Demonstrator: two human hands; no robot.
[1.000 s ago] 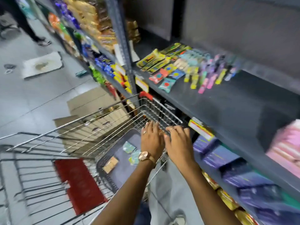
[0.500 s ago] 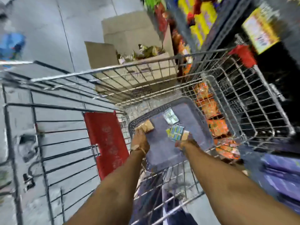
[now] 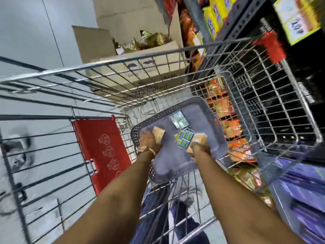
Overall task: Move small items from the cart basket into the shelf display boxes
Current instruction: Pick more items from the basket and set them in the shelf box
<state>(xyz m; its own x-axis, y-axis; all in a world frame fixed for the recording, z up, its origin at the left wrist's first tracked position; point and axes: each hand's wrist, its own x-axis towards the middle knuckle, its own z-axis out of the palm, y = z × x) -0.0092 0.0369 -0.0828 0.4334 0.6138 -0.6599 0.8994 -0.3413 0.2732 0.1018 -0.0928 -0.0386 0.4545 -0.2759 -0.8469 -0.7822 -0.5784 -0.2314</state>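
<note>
Hands are seen reaching down into a wire cart, where a grey plastic basket sits at the centre of the view. At the basket's 9 o'clock edge the left hand, with a gold watch on its wrist, is closed around a tan packet. At about 4 o'clock from that packet the right hand is closed on a second tan packet. Between the two hands, touching the second packet, a blue and yellow card of small items is lying flat on the basket floor, and just beyond it at 12 o'clock a pale green packet is lying flat as well. A red seat flap is seen at 9 o'clock of the basket. Beyond the cart's far rim, at 12 o'clock, an open cardboard box is standing on the floor. Shelves with orange, yellow and purple goods, blurred by motion, are seen along 1 to 4 o'clock
</note>
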